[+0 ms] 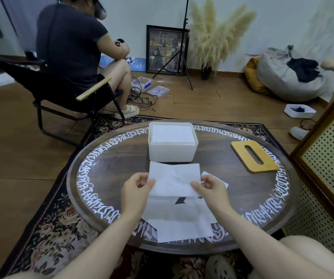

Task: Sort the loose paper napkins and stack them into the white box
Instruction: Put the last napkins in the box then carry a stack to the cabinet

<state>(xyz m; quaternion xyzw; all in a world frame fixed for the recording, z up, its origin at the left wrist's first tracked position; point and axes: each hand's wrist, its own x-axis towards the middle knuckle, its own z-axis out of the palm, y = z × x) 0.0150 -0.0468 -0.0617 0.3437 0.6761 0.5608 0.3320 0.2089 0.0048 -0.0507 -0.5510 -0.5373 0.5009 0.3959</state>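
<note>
Left hand: left hand (137, 188) pinching the left edge of a white, creased paper napkin (174, 180), thumb on top, fingers curled under.
Right hand: right hand (210, 188) pinching the same napkin at its lower right corner, thumb and forefinger closed on the paper.
Held napkin: one sheet, lifted off the round dark wooden worktop (232, 190), stretched between both hands, just in front of the box.
Loose napkins: overlapping pile of white paper napkins (182, 222) lying flat on the worktop under the hands, reaching to the near rim; exact count unclear, several sheets. One more white corner (221, 181) showing behind the right hand.
Box: one white rectangular plastic box (172, 153), open, upright near the worktop's far middle; stack of white napkins (172, 134) inside, filling it nearly to the rim.
Lid: one yellow wooden lid with an oblong slot (254, 156), flat on the worktop, right of the box, apart from it.
</note>
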